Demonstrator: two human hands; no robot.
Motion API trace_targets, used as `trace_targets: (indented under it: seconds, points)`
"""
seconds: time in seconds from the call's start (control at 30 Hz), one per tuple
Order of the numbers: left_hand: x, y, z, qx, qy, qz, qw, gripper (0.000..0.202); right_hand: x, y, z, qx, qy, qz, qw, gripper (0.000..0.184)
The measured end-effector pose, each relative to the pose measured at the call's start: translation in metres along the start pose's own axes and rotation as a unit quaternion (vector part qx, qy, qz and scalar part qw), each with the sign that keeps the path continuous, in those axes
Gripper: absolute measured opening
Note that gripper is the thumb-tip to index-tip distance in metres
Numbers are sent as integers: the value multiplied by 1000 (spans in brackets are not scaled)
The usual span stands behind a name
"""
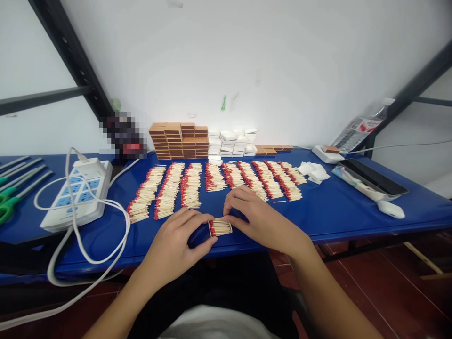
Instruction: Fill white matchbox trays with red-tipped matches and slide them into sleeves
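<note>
Your left hand (pixel 189 230) grips the match tray (pixel 222 234) near the front edge of the table (pixel 325 214); your right hand (pixel 251 214) touches its far right corner, pinching or not I cannot tell; tilting could spill it; a low reach could scatter the match rows (pixel 169 190) beyond.

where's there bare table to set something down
The widest bare table is right of the matches, between right hand and phone; a smaller patch lies between left hand and cables. The back is crowded with stacked boxes, the left with a power strip.
</note>
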State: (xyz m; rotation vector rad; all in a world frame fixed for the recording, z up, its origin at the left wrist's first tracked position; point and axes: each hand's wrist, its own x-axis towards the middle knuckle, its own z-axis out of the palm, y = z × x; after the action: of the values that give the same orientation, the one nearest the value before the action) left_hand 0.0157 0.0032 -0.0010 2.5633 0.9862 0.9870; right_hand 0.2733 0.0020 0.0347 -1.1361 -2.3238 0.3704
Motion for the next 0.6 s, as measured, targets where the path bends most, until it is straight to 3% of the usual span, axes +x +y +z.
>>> trace_targets:
  seconds: [0.2, 0.6]
  points:
    - [0, 0, -1, -4, -3, 8, 1000, 26, -2, 4, 0, -6, -11, 32, 999, 7]
    - [0, 0, 0, -6, 1, 15, 1000, 22, 0, -2, 3, -7, -21, 28, 999, 10]
